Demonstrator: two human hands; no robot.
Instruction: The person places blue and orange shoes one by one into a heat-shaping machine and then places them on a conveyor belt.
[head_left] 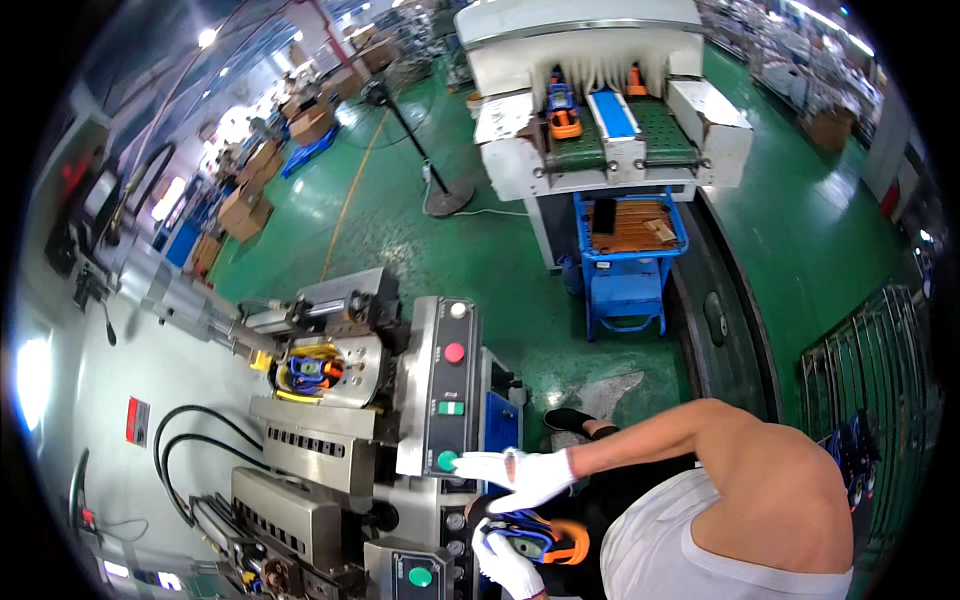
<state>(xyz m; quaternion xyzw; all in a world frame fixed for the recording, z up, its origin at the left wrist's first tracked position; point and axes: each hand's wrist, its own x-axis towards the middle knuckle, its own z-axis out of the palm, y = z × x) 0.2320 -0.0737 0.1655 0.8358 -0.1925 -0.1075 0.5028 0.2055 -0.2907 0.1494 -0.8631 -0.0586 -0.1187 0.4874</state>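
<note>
My right hand (520,477), in a white glove, reaches left with straight fingers, its fingertips at a green button (448,461) on the machine's grey control panel (452,390). Just below it, my left hand (505,565), also gloved, is closed round a clamp meter (527,547) with a blue body and orange jaws. Part of the meter is hidden under my right hand. Another blue and orange piece (312,373), much like the meter, sits in the machine's metal fixture (360,370), up and left of the panel.
Steel blocks (310,450) with black hoses lie left of the panel; a second green button (420,577) is below. At the back stands a white conveyor machine (590,30) carrying a clamp meter (563,105). A blue cart (625,275) stands before it, a wire rack (860,370) at right.
</note>
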